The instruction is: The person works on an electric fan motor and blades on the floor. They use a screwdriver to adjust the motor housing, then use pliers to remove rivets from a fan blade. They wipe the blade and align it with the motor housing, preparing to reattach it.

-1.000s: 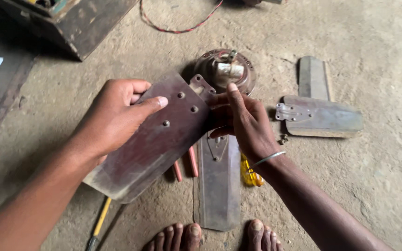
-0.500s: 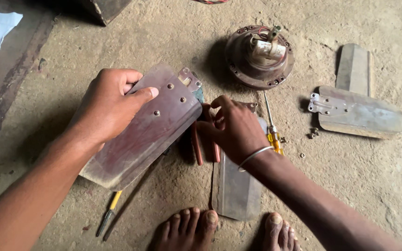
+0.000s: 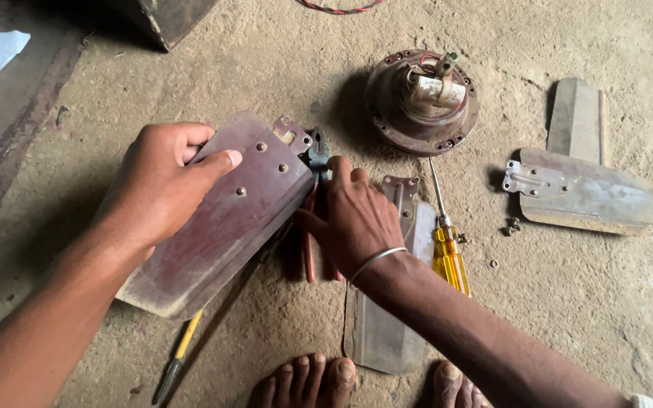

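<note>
Head cam: L hand [image 3: 162, 185] grips brown fan blade [image 3: 224, 219] near its bracket end, thumb on top, blade tilted off the dirt floor [image 3: 583, 302]. R hand [image 3: 353, 219] closed around red-handled pliers [image 3: 315, 198] just beside blade edge. Fan motor [image 3: 422, 102] behind; yellow screwdriver [image 3: 446, 242] right of R hand.

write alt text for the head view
Left hand grips a brown fan blade while the right hand rests on red-handled pliers on the dirt floor, beside a fan motor and yellow screwdriver.
</note>
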